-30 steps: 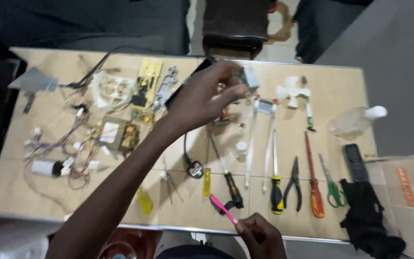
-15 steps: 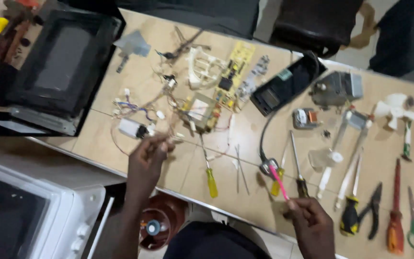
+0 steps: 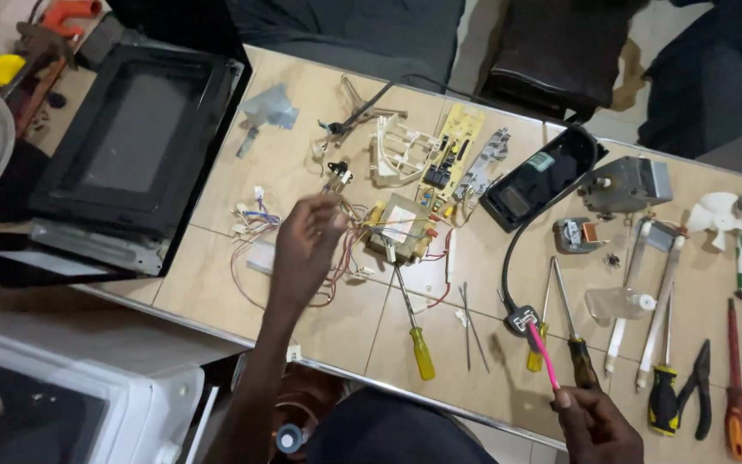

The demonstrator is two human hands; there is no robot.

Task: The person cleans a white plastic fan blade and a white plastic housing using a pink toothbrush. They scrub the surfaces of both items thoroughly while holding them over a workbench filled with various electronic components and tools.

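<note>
My left hand (image 3: pixel 305 247) reaches over a tangle of red and white wires (image 3: pixel 343 268) on the tan table (image 3: pixel 216 283), its fingertips close to a boxy transformer (image 3: pixel 401 228). A small white part (image 3: pixel 259 256) lies just left of the hand. The hand is blurred and hides whatever is under it. My right hand (image 3: pixel 596 426), at the table's near edge, grips a thin pink tool (image 3: pixel 543 354) whose tip points up toward a black plug (image 3: pixel 523 320).
A black oven door (image 3: pixel 135 142) lies at the left, a white appliance body (image 3: pixel 70 404) below it. Across the table lie a yellow circuit board (image 3: pixel 450 155), black panel (image 3: pixel 543 176), grey metal unit (image 3: pixel 629 185), white fan (image 3: pixel 719 213), screwdrivers (image 3: pixel 418 331) and pliers (image 3: pixel 697 399).
My left hand came back from the grey unit at the far side to the wire bundle. The view swung left, showing the oven door. The right hand kept the pink tool.
</note>
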